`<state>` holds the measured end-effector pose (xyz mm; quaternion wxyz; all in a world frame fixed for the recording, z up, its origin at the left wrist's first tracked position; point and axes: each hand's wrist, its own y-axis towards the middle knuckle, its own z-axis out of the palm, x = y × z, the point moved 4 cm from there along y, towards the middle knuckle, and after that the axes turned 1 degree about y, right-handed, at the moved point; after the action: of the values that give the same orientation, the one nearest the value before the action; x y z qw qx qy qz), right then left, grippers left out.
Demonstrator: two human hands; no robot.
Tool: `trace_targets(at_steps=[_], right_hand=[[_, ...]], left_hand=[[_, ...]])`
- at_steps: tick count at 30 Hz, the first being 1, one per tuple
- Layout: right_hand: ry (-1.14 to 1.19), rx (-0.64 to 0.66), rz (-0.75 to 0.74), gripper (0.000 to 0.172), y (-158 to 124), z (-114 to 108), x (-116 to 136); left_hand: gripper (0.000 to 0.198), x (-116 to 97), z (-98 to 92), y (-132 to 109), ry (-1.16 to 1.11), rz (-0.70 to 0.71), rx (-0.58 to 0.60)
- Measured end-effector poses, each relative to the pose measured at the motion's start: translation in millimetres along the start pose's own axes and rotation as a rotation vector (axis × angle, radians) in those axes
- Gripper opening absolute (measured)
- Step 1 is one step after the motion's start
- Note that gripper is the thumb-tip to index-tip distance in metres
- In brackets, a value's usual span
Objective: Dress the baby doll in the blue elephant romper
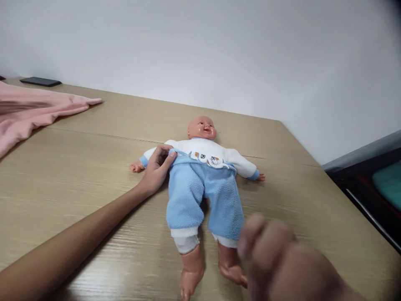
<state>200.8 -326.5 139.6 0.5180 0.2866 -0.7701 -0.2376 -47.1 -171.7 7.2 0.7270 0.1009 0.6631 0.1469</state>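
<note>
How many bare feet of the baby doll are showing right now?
2. One foot is at the picture's bottom edge, below the blue trouser leg on the picture's left. The other foot is beside the blurred right hand.

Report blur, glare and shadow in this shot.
Head view: the right hand is heavily blurred, while the doll looks much clearer; head view: pale glare lies on the tabletop at lower left; head view: a dark shadow runs along the lower side of the left forearm; head view: the upper right corner darkens.
</note>
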Motion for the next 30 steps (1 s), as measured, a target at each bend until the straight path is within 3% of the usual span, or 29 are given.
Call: trace_targets(at_steps=[3,6,7,10,12,15,17,20,22,24,27,30], right_hand=[[0.069,0.338,-0.136,0.029,50,14,-22],[-0.132,0.332,-0.161,0.03,107,27,-63],[-0.173,0.384,-0.151,0.03,125,37,-77],[-0.269,0.613,-0.15,0.018,169,81,-116],[-0.341,0.833,-0.112,0.019,188,118,-138],[-0.331,1.165,-0.096,0.038,195,175,-157],[-0.312,1.257,-0.102,0.039,193,205,-161],[-0.312,1.236,-0.111,0.019,187,229,-162],[-0.308,1.162,-0.122,0.014,186,227,-160],[-0.28,1.055,-0.144,0.015,188,213,-156],[-0.213,0.898,-0.169,0.028,190,178,-153],[-0.079,0.802,-0.12,0.036,184,148,-159]], left_hand=[[0.042,-1,-0.2,0,0.002,0.006,-0.028],[0.04,-2,-1.3,-2,-0.003,0.04,-0.045],[0.039,-2,-1.6,-2,-0.005,0.049,-0.048],[0.034,-2,-1.7,-5,0.017,0.07,-0.051],[0.031,-3,-2.9,-8,0.064,0.105,-0.093],[0.024,-6,-5.6,-13,0.163,0.192,-0.172],[0.018,-7,-6.6,-15,0.226,0.258,-0.185],[0.016,-5,-8.0,-16,0.262,0.313,-0.188],[0.018,-3,-9.6,-17,0.253,0.321,-0.207],[0.016,-3,-11.1,-18,0.243,0.348,-0.217],[0.005,-1,-13.4,-22,0.247,0.428,-0.208],[0.006,3,-13.9,-27,0.308,0.497,-0.163]])
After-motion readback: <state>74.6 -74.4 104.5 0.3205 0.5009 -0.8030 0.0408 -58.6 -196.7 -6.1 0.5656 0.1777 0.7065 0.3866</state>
